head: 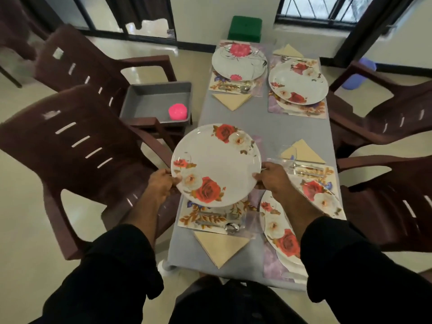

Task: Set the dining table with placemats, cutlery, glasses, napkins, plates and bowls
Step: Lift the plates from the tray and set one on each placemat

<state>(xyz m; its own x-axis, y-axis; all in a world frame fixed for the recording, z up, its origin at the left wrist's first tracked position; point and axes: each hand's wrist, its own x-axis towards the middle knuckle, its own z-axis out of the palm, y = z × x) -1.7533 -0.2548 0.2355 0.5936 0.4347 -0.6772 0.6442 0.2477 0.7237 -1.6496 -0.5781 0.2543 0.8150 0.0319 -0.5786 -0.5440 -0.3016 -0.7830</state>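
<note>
White rose-patterned plate (pixel 216 163): your left hand (pixel 161 183) and right hand (pixel 272 177) grip its opposite rims, holding it above the placemat (pixel 205 216) at the desk's near-left corner. Lower it level, clear of the cutlery (pixel 217 222).

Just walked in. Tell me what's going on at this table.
A person is setting the table. Both hands, the left hand and the right hand, hold a rose-patterned plate by its opposite edges above the near left placemat, where cutlery already lies. The other three places already have plates, and folded napkins sit by the settings. A grey tray with a pink object in it rests on the chair to the left.
</note>
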